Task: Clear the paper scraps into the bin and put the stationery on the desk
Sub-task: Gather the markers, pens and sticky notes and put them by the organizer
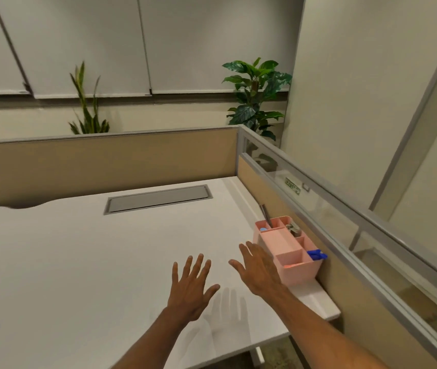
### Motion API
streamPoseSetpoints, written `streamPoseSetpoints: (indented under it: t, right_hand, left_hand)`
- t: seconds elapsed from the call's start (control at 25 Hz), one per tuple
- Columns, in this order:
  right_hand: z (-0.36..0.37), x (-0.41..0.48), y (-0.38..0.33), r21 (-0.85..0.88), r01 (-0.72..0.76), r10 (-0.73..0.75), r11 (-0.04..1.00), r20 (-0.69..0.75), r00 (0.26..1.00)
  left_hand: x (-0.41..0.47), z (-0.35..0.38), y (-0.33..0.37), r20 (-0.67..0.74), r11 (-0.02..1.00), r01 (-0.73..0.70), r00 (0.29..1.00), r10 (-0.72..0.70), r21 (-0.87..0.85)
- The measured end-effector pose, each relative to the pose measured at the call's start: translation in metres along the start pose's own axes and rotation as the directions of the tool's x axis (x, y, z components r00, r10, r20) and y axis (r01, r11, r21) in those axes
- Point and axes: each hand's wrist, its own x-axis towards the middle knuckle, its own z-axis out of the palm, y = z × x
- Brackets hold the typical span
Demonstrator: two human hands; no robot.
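Both hands, left hand and right hand, hovered spread and empty above the worktop. The pink organiser stood stocked; the task looked finished, pending withdrawal.

smooth glossy white desk; matt pink plastic organiser

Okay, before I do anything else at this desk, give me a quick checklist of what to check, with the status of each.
1. Left hand free: ok, open, fingers spread, holding nothing.
2. Right hand free: ok, open, beside the pink organizer.
3. Stationery on the desk: ok, the organizer stands at the desk's right edge against the partition.
4. Organizer contents: ok, a blue item and a metal clip sit in its compartments.
5. Paper scraps cleared: ok for the visible desktop.
6. Bin location: cannot tell, not in view.
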Motion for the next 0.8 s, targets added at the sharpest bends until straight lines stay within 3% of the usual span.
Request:
streamPoseSetpoints:
  t: [0.48, 0.8]
  right_hand:
    - [0.125, -0.174, -0.223, -0.041, 0.244, -0.241, 0.969, 0.077, 0.968]
    - [0.198, -0.265, -0.286, -0.119, 0.427, -0.422, 0.896, 0.070, 0.904]
  left_hand:
    - [-0.249, -0.017, -0.185, -0.017, 0.969, 0.234, 0.972, -0.233, 0.075]
    - [-0.378, 0.012, -0.229, 0.003, 0.929, 0.369, 0.929, -0.369, -0.037]
